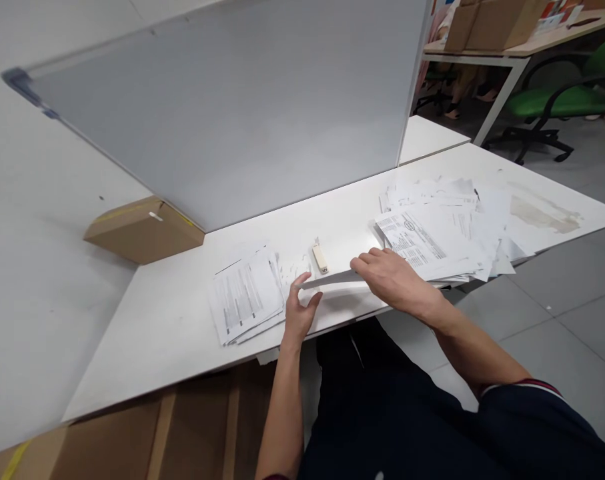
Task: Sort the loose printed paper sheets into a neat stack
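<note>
Head view shows us a big whiteboard (242, 113) first, standing on edge across the upper half of the frame, with its lower edge along the back of the white counter (172, 320). The counter runs from the lower left up to the right edge. Below its near edge, in the lower left corner, we see a flattened cardboard box (132, 433) with yellow tape. In the upper right, well apart from us, stand a wooden table (527, 47) carrying brown cartons and a green chair (557, 100). At the left, just behind the counter's far corner and beside the whiteboard, lies a smaller brown box (145, 230).

On the counter, right of centre, a loose pile of printed papers (447, 227) spreads out untidily, with some sheets reaching over the near edge. Left of centre lies a neater stack of printed sheets (245, 297), slightly fanned.

Between the two, near the counter's front edge, we hold a thin sheaf (332, 281) of white sheets, seen almost edge-on and raised a little off the surface. Our left hand (298, 313) pinches its left end between thumb and fingers. Our right hand (392, 280) lies over its right end, fingers curled down on the edge, touching the loose pile's near corner. Just behind the sheaf lies a small cream stapler (320, 258).
</note>
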Action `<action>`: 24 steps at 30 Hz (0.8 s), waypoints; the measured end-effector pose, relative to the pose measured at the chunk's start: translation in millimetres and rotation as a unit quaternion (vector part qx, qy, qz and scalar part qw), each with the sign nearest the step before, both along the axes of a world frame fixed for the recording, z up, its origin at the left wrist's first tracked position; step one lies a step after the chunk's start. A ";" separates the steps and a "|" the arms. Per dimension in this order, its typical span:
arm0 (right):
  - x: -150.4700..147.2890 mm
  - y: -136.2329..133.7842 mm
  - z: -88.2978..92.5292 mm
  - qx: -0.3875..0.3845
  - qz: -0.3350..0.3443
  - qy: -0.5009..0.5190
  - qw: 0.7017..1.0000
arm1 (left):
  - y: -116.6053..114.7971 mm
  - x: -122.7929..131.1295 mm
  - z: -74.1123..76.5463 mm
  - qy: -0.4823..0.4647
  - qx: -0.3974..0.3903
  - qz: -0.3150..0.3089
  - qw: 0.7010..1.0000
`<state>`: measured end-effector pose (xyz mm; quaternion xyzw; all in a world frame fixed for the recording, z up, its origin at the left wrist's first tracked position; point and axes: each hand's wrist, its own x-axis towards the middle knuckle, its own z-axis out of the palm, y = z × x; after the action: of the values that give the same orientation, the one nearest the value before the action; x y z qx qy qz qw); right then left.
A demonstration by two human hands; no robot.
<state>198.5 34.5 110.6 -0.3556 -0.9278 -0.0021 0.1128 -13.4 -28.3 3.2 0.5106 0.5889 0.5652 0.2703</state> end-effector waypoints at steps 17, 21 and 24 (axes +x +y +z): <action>-2.2 -2.3 -9.4 -0.053 -0.008 -0.053 0.997 | 4.7 -17.8 -22.4 -0.013 -0.032 0.018 0.999; 12.1 -2.1 -3.7 -0.185 -0.016 0.080 0.979 | 11.3 -22.2 -2.9 -0.116 0.019 0.054 0.992; 21.5 -0.8 -27.3 -0.343 -0.046 0.190 0.919 | 18.0 -20.1 -0.5 -0.119 0.000 0.073 0.990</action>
<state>219.9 33.7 83.2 -0.4084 -0.8156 0.3784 0.1576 -33.5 -10.3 2.7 0.3950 0.5882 0.6403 0.2965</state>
